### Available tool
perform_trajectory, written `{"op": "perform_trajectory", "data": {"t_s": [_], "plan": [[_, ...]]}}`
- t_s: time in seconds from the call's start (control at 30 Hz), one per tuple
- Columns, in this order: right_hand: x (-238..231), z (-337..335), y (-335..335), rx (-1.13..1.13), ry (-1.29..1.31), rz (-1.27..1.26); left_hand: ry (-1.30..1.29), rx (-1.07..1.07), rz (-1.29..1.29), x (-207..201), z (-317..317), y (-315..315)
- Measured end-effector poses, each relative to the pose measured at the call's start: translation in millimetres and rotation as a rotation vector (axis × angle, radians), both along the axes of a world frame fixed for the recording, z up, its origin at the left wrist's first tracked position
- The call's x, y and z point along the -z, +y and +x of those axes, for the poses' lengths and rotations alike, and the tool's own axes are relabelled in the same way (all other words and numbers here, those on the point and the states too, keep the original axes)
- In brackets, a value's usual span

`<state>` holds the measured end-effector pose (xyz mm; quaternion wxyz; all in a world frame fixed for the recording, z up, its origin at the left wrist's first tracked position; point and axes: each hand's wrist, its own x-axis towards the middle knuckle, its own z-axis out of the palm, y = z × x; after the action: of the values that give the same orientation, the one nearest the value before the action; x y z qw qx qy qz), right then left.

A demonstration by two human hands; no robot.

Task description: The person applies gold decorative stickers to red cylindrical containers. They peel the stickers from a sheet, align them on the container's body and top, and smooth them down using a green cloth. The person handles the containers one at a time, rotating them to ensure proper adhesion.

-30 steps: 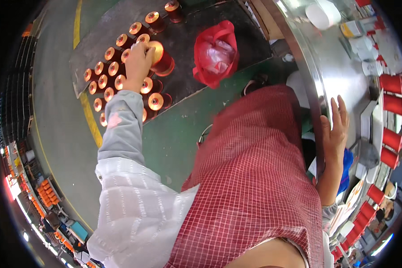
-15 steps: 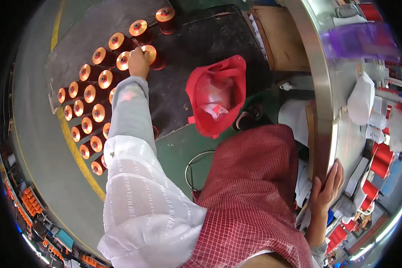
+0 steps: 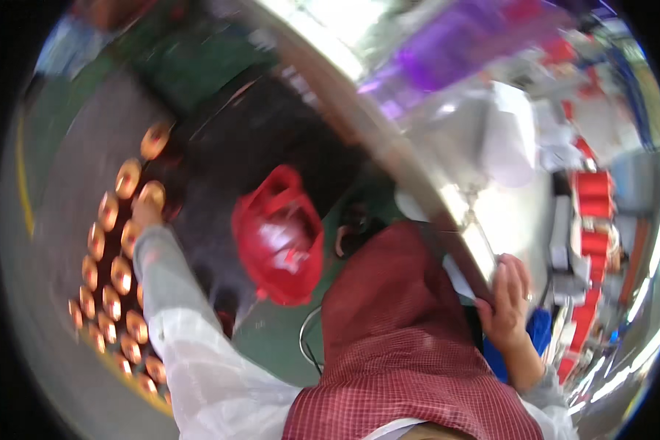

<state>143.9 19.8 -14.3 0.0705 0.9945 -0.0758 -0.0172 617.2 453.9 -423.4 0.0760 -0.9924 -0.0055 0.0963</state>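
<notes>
My left hand (image 3: pixel 147 214) reaches to the far left with its fingers closed at the top of a wire spool (image 3: pixel 152 193); motion blurs the fingertips. The spool has a shiny copper-coloured end and a dark body. Beside it, several similar spools (image 3: pixel 111 303) stand upright in rows on a dark board (image 3: pixel 205 213). My right hand (image 3: pixel 510 301) rests on the edge of a metal-topped bench (image 3: pixel 458 198), its fingers stretched out and thumb apart, holding nothing.
A red bag (image 3: pixel 253 220) with clear plastic inside sits on the board's near side. A metal ring (image 3: pixel 303 334) is near my apron. On the bench lie a blurred purple item (image 3: pixel 440 55) and a white roll-like item (image 3: pixel 510 139). Red items (image 3: pixel 592 194) stand far right.
My view has swung to the right, so the spools and bag appear farther left and lower. The left hand stays at the same spool; the right stays on the bench edge.
</notes>
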Motion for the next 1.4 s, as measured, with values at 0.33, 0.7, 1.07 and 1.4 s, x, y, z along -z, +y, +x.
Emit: {"op": "perform_trajectory", "data": {"t_s": [0.33,0.7,1.07,1.4], "plan": [[-9,-9,2,0.035,-0.049,-0.01,-0.666,0.142,-0.976,-108,-157,-152],[-79,-69,-70,-0.132,-0.64,0.429,0.034,0.898,-1.732,-387,-434,-354],[-136,-199,-550,0.671,-0.473,-0.38,-0.081,0.942,-1.446,-378,-487,-417],[-128,-179,-590,0.837,-0.577,-0.143,-0.252,0.905,-1.271,-388,-486,-408]]}}
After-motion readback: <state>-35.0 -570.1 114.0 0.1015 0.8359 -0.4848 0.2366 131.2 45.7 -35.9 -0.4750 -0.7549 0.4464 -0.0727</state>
